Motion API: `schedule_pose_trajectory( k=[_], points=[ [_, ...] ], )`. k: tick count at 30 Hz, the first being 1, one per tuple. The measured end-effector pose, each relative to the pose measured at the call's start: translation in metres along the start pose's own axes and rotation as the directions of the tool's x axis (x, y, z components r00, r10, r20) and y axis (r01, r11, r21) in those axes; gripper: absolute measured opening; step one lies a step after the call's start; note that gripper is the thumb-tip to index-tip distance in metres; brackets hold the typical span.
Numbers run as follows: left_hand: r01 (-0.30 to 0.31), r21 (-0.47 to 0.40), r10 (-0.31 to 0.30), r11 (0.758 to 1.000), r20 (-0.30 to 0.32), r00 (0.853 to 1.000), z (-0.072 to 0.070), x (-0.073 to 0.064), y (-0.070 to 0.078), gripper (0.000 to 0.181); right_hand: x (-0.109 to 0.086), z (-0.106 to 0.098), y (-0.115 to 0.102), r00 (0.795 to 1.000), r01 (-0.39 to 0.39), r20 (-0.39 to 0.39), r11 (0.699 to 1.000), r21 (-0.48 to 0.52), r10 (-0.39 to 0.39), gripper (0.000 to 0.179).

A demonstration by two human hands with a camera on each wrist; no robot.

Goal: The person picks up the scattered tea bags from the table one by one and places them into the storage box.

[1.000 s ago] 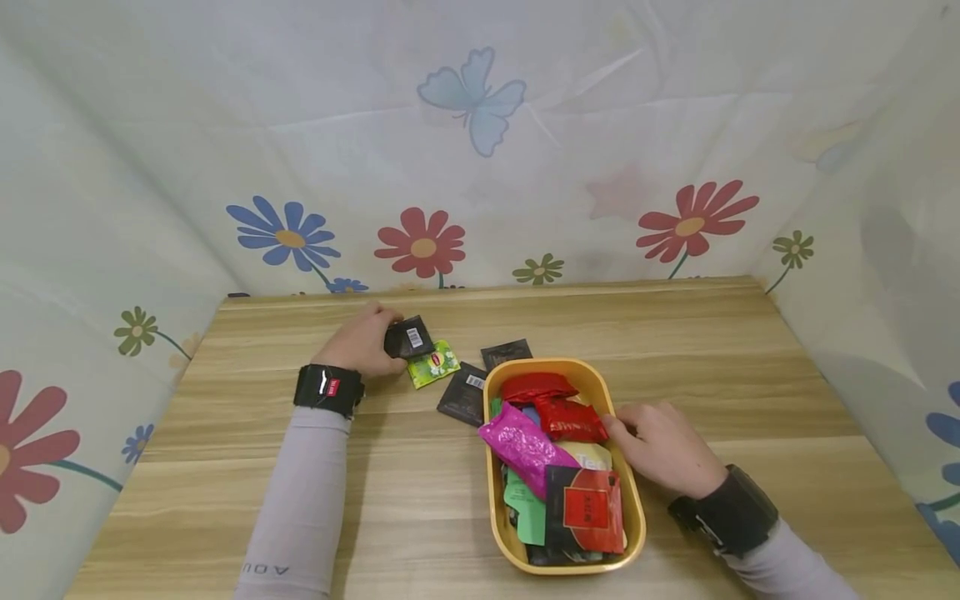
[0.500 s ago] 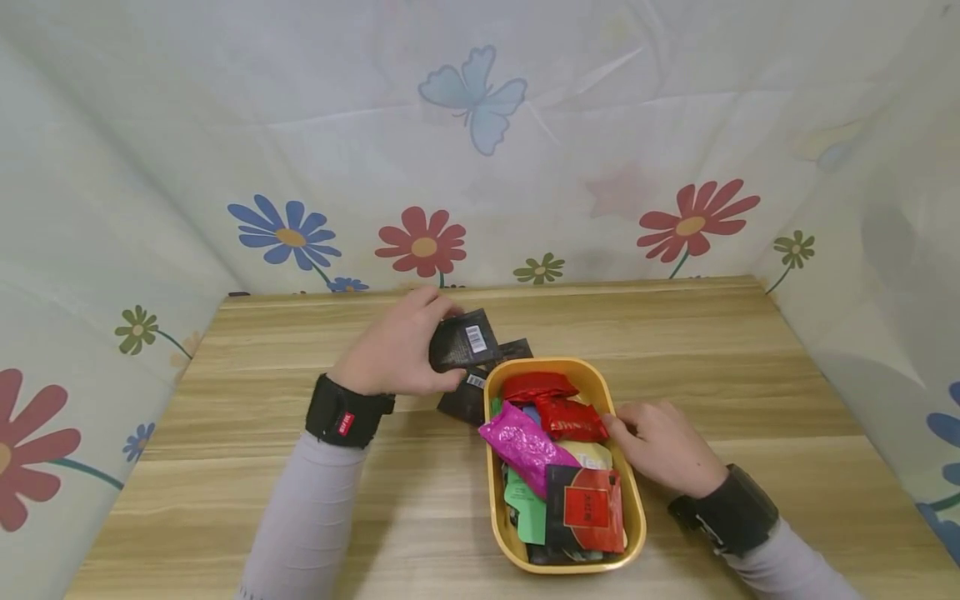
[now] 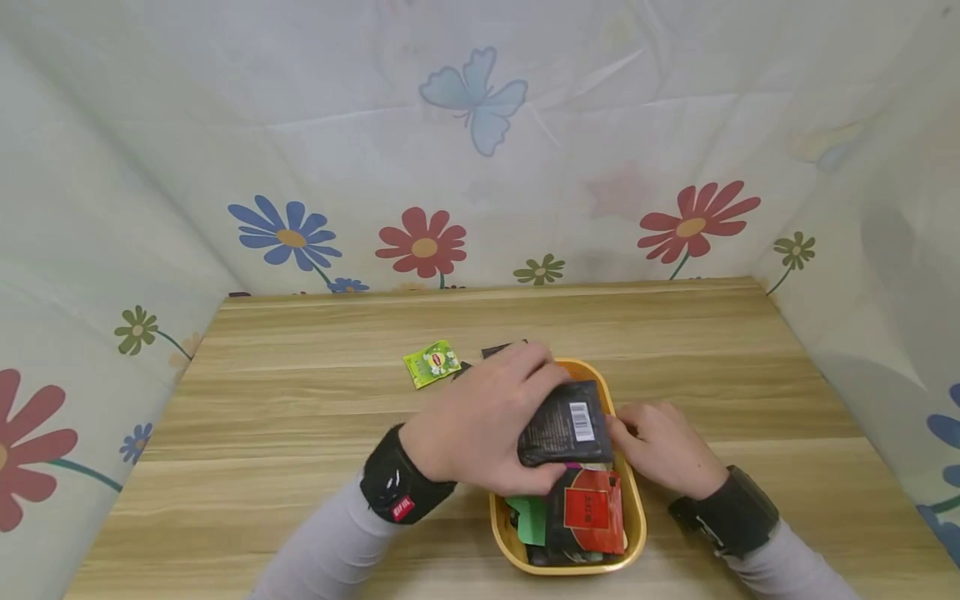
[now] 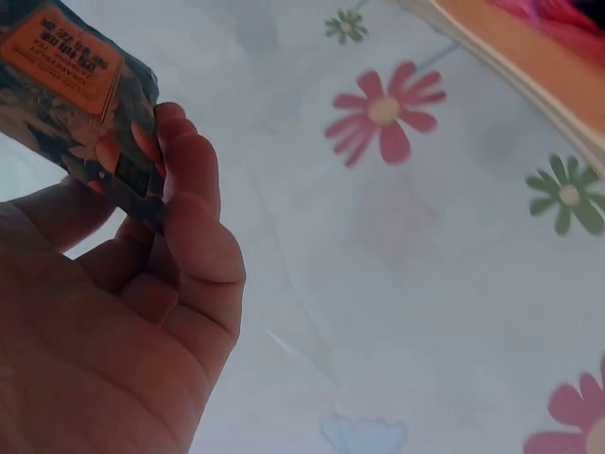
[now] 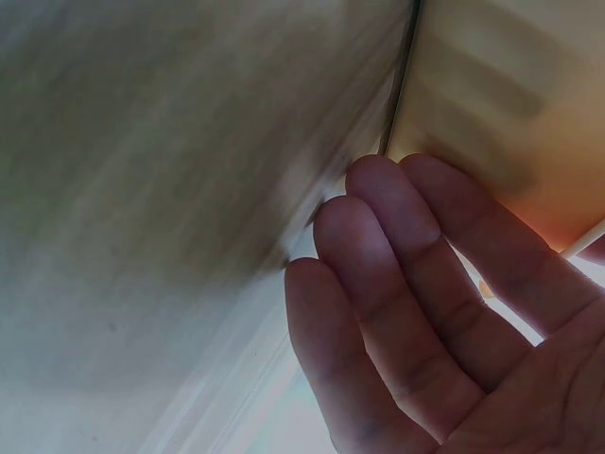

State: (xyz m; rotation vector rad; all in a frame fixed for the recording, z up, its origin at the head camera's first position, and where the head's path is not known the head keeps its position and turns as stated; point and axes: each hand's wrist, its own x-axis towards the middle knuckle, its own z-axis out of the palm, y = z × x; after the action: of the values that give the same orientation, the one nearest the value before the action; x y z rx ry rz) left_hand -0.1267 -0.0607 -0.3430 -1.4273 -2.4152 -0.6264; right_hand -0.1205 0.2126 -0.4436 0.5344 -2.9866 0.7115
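Observation:
My left hand (image 3: 487, 421) holds a dark tea sachet (image 3: 566, 425) over the yellow basket (image 3: 637, 521), pinched between thumb and fingers, barcode side up. The left wrist view shows the underside of the tea sachet (image 4: 71, 90), with an orange label. Inside the basket lie a black-and-red packet (image 3: 588, 512) and a green packet (image 3: 531, 521); the left hand and sachet cover much of the other contents. At the basket's right side, my right hand (image 3: 667, 446) grips the rim. In the right wrist view its fingers (image 5: 364, 251) lie along the outer wall.
A green-yellow tea sachet (image 3: 432, 364) lies on the wooden table (image 3: 300, 358) left of the basket. Behind the left hand, a black sachet (image 3: 498, 348) and the corner of another dark one peek out. A flowered cloth (image 3: 585, 167) rises behind the table.
My left hand has carried the dark sachet rightward, from above the green-yellow sachet to over the basket. The right hand has stayed at the rim.

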Motion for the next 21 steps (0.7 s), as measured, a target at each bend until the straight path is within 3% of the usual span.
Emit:
schedule_pose_trajectory(
  k=[6,12,16,21],
  points=[
    [-0.053,-0.001,0.053,0.999,0.017,0.998,0.007,0.002,0.020,0.075,-0.001,0.000,0.002,1.000,0.007,0.000,0.999,0.032,-0.007,0.027],
    [-0.036,0.017,0.033,0.999,0.158,0.987,0.010,-0.005,0.024,0.128,-0.001,0.001,0.002,1.000,0.020,-0.022,1.000,-0.008,-0.021,0.038],
    [0.072,0.072,-0.085,0.995,0.205,0.975,0.009,-0.008,0.008,0.131,0.000,0.001,0.001,0.999,0.020,-0.031,0.999,-0.026,-0.021,0.040],
    [0.227,0.128,-0.249,0.965,0.196,0.948,0.003,-0.014,-0.036,0.126,0.000,-0.001,-0.001,1.000,0.010,-0.016,0.999,-0.036,-0.011,0.040]
  ],
)
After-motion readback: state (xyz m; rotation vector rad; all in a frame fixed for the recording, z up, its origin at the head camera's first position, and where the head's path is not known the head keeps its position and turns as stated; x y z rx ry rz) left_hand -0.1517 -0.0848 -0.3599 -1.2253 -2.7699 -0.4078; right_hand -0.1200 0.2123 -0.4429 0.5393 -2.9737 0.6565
